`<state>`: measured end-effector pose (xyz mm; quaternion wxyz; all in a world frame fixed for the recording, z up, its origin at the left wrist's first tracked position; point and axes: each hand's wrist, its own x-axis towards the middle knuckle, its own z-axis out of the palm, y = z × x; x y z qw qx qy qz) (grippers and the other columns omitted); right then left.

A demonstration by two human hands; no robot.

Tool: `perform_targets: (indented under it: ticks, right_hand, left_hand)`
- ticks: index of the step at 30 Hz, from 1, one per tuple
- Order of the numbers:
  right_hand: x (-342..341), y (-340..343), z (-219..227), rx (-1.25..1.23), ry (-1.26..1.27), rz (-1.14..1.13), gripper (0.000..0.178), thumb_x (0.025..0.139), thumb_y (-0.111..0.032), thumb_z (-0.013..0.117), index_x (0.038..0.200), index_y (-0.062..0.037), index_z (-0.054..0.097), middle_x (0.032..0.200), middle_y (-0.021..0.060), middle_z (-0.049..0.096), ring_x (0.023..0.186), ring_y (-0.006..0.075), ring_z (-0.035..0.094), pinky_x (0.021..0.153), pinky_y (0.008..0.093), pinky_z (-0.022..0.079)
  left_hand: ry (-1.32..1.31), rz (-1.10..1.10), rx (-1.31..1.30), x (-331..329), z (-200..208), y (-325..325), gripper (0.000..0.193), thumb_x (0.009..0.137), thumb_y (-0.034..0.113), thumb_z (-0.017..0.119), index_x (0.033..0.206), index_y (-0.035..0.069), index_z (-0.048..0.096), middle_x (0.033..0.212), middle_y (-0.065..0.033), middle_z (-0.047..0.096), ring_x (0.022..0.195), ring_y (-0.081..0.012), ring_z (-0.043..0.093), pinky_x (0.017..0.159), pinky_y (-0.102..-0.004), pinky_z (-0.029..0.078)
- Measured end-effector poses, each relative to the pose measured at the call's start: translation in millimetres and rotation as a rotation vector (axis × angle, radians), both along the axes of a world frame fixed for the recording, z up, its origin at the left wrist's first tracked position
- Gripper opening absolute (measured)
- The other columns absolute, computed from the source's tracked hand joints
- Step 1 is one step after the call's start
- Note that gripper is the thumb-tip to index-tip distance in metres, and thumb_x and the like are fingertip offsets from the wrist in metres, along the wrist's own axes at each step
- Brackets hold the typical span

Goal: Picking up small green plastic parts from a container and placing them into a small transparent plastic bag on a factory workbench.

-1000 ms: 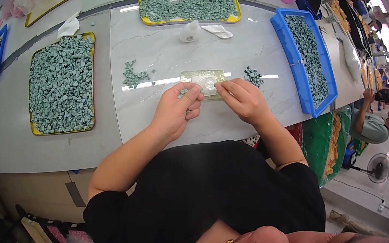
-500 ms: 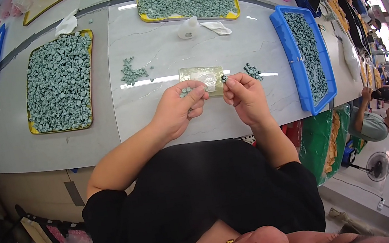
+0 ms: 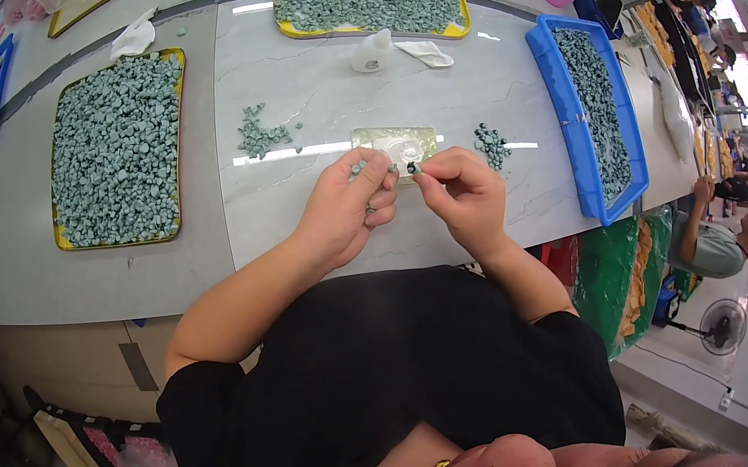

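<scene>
My left hand (image 3: 346,207) is curled closed around several small grey-green pieces (image 3: 355,170), with one more at its fingertips. Close by on the right, my right hand (image 3: 466,189) pinches a small dark green piece (image 3: 414,168) between thumb and finger. The two sets of fingertips nearly meet; whether the pieces touch is too small to tell. Just beyond them lies a yellowish translucent slab (image 3: 423,139) with a clear round patch on it, partly hidden by my hands. A loose pile of grey-green pieces (image 3: 262,134) lies left of the slab, and darker pieces (image 3: 491,146) lie to its right.
A yellow-rimmed tray (image 3: 60,232) heaped with grey-green pieces stands left; another yellow-rimmed tray (image 3: 462,3) is at the back. On the right is a blue tray (image 3: 552,100) of darker pieces. A white bottle (image 3: 372,52) and white cloth (image 3: 426,54) lie beyond the slab. A person (image 3: 718,235) sits far right.
My right hand has moved left with the dark green piece, bringing it up to the left fingertips. My left hand stays closed in nearly the same place. The whole view has shifted slightly.
</scene>
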<state>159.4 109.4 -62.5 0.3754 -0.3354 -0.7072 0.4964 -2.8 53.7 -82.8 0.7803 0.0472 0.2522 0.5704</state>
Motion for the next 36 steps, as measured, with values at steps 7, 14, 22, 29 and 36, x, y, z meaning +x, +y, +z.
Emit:
perform_targets:
  ticks: [7,14,22,29,36]
  right_hand:
    - [-11.9,3.2,-1.7,0.706,-0.139,0.004,0.023,0.065,0.012,0.07,0.086,0.0032,0.063,0.08,0.0112,0.062,0.068,0.02,0.059,0.058,0.0275,0.048]
    - [-15.3,6.1,-6.6,0.978,-0.152,0.08,0.03,0.061,0.007,0.071,0.09,0.0059,0.063,0.086,0.012,0.061,0.069,0.0226,0.059,0.057,0.0288,0.047]
    - [-20.2,4.6,-11.5,1.07,-0.205,0.098,0.028,0.061,0.005,0.07,0.089,0.0061,0.064,0.088,0.0134,0.062,0.069,0.0238,0.061,0.057,0.03,0.049]
    - [-23.0,4.9,-15.2,1.091,-0.203,0.122,0.029,0.061,0.002,0.07,0.088,0.0072,0.064,0.089,0.0143,0.061,0.072,0.0239,0.06,0.057,0.0299,0.05]
    - [-30.8,-5.1,-16.3,1.098,-0.209,0.07,0.029,0.061,0.009,0.072,0.088,0.0051,0.063,0.087,0.0133,0.061,0.07,0.0253,0.06,0.057,0.0305,0.05]
  left_hand:
    - [0.007,-0.035,0.003,-4.5,1.1,-2.8,0.017,0.095,0.023,0.05,0.093,0.007,0.046,0.077,-0.0022,0.044,0.058,-0.0075,0.034,0.048,-0.0213,0.026]
    - [0.051,-0.016,-0.036,-7.7,6.1,-3.8,0.02,0.095,0.025,0.051,0.092,0.006,0.045,0.07,-0.0007,0.041,0.055,-0.0066,0.032,0.046,-0.021,0.024]
    - [0.079,0.001,-0.04,-10.1,0.9,-6.7,0.022,0.094,0.026,0.052,0.089,0.005,0.046,0.07,-0.0007,0.042,0.053,-0.006,0.031,0.045,-0.0211,0.023]
    - [0.075,-0.02,-0.026,-13.1,-0.7,-9.5,0.021,0.095,0.024,0.05,0.085,0.006,0.045,0.071,-0.0004,0.043,0.053,-0.0058,0.032,0.044,-0.0199,0.023]
    - [0.204,0.112,0.071,-9.0,-2.4,-16.8,0.019,0.096,0.022,0.049,0.086,0.006,0.045,0.067,-0.0005,0.044,0.053,-0.0054,0.031,0.045,-0.0203,0.024]
